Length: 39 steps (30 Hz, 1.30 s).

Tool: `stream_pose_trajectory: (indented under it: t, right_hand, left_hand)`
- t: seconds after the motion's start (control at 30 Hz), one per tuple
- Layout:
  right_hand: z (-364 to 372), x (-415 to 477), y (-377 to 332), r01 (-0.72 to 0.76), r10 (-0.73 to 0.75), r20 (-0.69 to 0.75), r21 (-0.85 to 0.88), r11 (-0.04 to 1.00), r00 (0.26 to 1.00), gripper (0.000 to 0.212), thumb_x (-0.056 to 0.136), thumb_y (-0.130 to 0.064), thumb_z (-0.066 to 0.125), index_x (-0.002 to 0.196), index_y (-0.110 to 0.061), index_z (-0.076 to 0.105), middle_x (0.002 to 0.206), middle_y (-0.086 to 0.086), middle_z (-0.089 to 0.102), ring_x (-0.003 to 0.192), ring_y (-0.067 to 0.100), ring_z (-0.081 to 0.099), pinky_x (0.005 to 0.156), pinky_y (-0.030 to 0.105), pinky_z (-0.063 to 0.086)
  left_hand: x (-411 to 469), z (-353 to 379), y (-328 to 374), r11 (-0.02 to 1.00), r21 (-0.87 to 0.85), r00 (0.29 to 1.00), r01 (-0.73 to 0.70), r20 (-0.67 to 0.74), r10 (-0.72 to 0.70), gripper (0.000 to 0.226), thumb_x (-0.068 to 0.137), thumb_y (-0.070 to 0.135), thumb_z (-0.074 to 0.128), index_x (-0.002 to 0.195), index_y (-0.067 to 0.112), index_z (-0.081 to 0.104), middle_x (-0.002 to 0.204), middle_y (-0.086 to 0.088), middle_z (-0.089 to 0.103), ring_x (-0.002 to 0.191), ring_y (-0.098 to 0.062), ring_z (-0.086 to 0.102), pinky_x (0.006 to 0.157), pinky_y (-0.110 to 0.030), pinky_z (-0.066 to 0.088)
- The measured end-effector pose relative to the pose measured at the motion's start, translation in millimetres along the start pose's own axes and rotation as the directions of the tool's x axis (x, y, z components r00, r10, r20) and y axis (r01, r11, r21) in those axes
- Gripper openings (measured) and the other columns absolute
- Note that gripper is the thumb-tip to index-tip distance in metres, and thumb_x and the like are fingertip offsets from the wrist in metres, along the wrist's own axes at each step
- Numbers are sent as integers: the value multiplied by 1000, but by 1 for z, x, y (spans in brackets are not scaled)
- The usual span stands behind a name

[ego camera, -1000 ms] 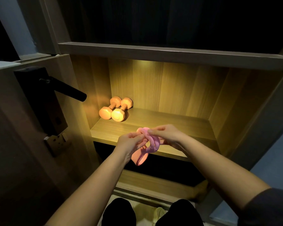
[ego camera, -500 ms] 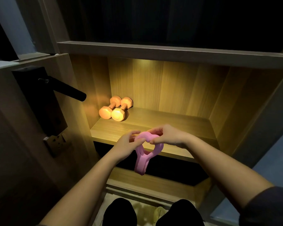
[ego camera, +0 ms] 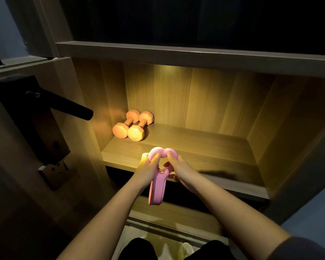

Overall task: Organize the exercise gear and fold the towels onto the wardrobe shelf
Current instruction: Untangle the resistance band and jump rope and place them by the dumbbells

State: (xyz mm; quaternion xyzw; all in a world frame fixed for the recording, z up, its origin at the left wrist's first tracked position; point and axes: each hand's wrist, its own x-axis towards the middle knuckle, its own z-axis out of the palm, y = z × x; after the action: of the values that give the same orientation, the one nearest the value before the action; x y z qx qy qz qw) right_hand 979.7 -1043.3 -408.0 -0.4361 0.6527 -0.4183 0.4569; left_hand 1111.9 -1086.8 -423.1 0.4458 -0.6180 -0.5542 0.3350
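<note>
A pink resistance band [ego camera: 157, 186] is bunched into loops at the front edge of the lit wardrobe shelf [ego camera: 210, 147]. My left hand [ego camera: 148, 168] grips its left loop and my right hand [ego camera: 178, 167] pinches its right loop, with the rest hanging straight down below the shelf edge. Two orange dumbbells [ego camera: 132, 125] lie side by side in the back left corner of the shelf. No towels are in view.
A wooden door with a black lever handle [ego camera: 69, 107] and lock plate stands open on the left. Another shelf board [ego camera: 195, 55] runs above the lit compartment. My legs and the pale floor [ego camera: 165, 246] show at the bottom.
Both hands have gathered the band's upper part into loops and raised it slightly toward the shelf. The hanging part has straightened and now dangles longer.
</note>
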Motion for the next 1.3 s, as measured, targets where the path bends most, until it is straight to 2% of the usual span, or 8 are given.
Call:
stream_pose_trajectory:
  t: [0.13,0.27,0.37,0.5,0.67,0.87,0.97,1.3]
  right_hand:
    - [5,24,1,-40,39,-18,-68,997,999,50,103,-50,30,137,-13,37,106,1,59,98,12,60,83,28,47]
    - [1,52,4,32,-35,-30,-79,996,999,42,103,-48,32,109,-16,59,89,5,65,92,18,64,86,32,52]
    - [-5,79,1,-62,64,-44,47,997,997,45,100,-47,45,114,-9,65,91,11,71,91,20,68,88,37,58]
    - [-9,116,-4,-233,247,-4,323,917,969,57,95,-45,55,138,-8,46,118,16,65,99,29,69,85,46,58]
    - [-21,160,2,-174,184,32,509,843,982,30,95,-44,55,103,-20,70,102,10,65,91,24,68,69,37,58]
    - [-28,211,2,-179,179,66,645,743,982,32,97,-39,54,120,-17,58,109,9,63,93,22,67,67,34,57]
    - [-30,234,2,-195,207,59,645,739,977,36,98,-39,52,122,-13,55,110,11,62,94,24,65,70,34,56]
    - [-31,312,0,-214,278,-128,373,903,952,36,97,-44,54,105,-11,63,104,7,67,95,25,63,81,38,53]
  left_hand:
    - [22,-8,-5,1000,12,999,25,-26,-25,26,100,43,47,110,20,42,90,-6,58,67,-5,62,55,-16,50]
    - [51,-18,-6,998,10,998,59,-24,-59,31,96,49,51,108,19,48,87,-4,60,68,-7,61,60,-20,51]
    - [76,-23,-8,996,-20,996,90,-20,-91,41,93,54,55,112,18,55,92,-4,63,78,-12,63,68,-26,54]
    - [102,-26,-14,976,-113,982,187,39,-183,55,84,61,61,117,17,56,105,-4,70,95,-17,69,80,-34,59]
    - [115,-34,-45,978,-37,960,207,200,-196,54,81,46,72,118,12,53,103,-3,69,84,-10,71,67,-19,54]
    - [133,-30,-64,927,375,1000,-16,27,7,81,75,31,82,138,29,32,116,15,49,102,-7,56,76,-20,54]
    - [138,-27,-73,827,561,981,-29,-141,130,63,82,26,76,135,21,44,109,13,56,91,-4,57,71,-16,51]
    - [171,-8,-71,884,467,858,2,-455,238,38,83,24,75,116,19,59,100,6,64,92,-12,64,79,-31,57]
